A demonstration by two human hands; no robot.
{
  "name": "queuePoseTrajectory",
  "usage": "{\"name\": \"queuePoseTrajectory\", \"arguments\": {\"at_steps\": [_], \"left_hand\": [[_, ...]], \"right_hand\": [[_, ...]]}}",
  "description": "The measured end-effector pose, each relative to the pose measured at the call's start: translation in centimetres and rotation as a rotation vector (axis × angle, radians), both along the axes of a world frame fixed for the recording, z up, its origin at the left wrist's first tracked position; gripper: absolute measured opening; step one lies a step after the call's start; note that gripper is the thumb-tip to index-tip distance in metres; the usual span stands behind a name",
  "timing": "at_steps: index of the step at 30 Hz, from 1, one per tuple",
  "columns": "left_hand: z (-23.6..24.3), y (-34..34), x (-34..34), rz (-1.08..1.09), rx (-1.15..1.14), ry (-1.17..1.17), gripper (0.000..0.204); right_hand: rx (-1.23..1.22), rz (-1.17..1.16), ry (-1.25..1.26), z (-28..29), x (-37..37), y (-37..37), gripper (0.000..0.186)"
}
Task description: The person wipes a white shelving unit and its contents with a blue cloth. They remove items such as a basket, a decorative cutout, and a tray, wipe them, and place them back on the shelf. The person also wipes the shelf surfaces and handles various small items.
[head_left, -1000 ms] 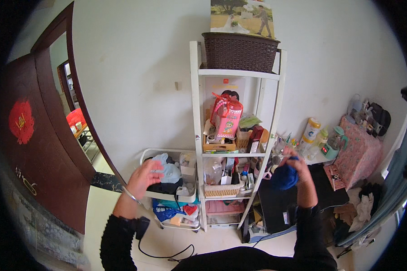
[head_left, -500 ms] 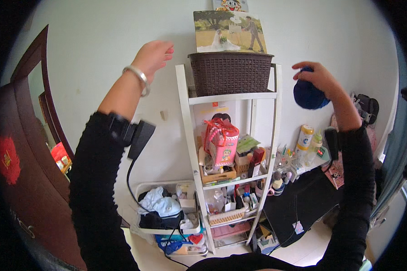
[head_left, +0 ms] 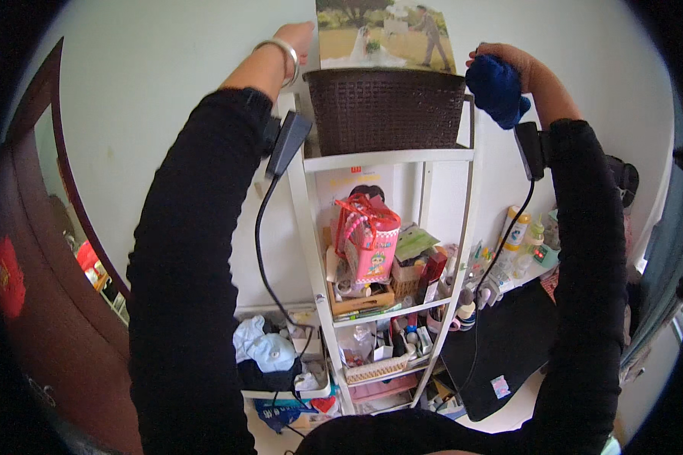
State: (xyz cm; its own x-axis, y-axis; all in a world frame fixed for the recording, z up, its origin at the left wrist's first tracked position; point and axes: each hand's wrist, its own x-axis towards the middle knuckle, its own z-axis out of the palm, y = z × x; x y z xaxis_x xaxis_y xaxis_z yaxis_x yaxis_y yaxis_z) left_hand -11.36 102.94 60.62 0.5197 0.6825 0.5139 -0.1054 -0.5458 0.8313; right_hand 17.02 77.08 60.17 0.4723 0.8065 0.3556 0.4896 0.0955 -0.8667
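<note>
My left hand (head_left: 294, 42), wearing a silver bangle, is raised beside the left edge of a photo board (head_left: 383, 34) above a dark brown woven basket (head_left: 383, 114). Its bent fingers are partly hidden, so their grip is unclear. At the basket's right, my right hand (head_left: 525, 67) grips a bunched dark blue cloth item (head_left: 493, 91), which hangs below the fingers. The basket sits on the top shelf of a white ladder rack (head_left: 387, 155). Black devices with cables are on both my wrists.
Lower shelves hold a pink bag (head_left: 372, 250), wooden tray (head_left: 360, 303) and small items. A cart (head_left: 269, 390) with clothing stands left; a desk with bottles (head_left: 516, 227) and black board (head_left: 486, 364) are right. A dark door (head_left: 61, 349) is far left, a curtain (head_left: 653, 318) far right.
Both hands have risen from shelf height to the basket and photo board, moving closer to them. The blue cloth has gone up with my right hand. The view has also shifted.
</note>
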Motion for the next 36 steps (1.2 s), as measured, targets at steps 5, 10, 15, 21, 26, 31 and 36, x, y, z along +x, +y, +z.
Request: {"name": "queuePoseTrajectory", "arguments": {"at_steps": [5, 10, 15, 21, 26, 31, 36], "left_hand": [[0.7, 5.0, 4.5, 0.067, 0.16, -0.008, 0.047], [2.1, 10.6, 7.6, 0.089, 0.257, 0.098, 0.032], [2.3, 11.2, 7.8, -0.036, 0.147, -0.117, 0.029], [1.8, 5.9, 6.9, -0.101, 0.198, -0.472, 0.029], [3.3, 0.7, 4.5, -0.172, 0.224, -0.633, 0.027], [3.0, -3.9, 1.8, -0.483, 0.291, -0.782, 0.025], [1.7, -7.3, -0.9, -0.703, 0.264, -0.623, 0.032]], "right_hand": [[-0.079, 0.111, -0.179, 0.0, -0.3, 2.2, 0.051], [0.005, -0.044, -0.044, -0.1, -1.6, 2.8, 0.061], [-0.004, -0.054, -0.06, -0.5, -2.0, 2.9, 0.059], [0.228, 0.01, 0.019, -0.7, -0.2, 2.6, 0.059], [0.405, 0.385, 0.056, 1.4, 0.8, 0.3, 0.046], [0.456, 0.608, 0.169, 2.6, -1.6, -2.7, 0.036], [0.65, 0.556, -0.223, 0.6, -5.7, -7.5, 0.028]]}}
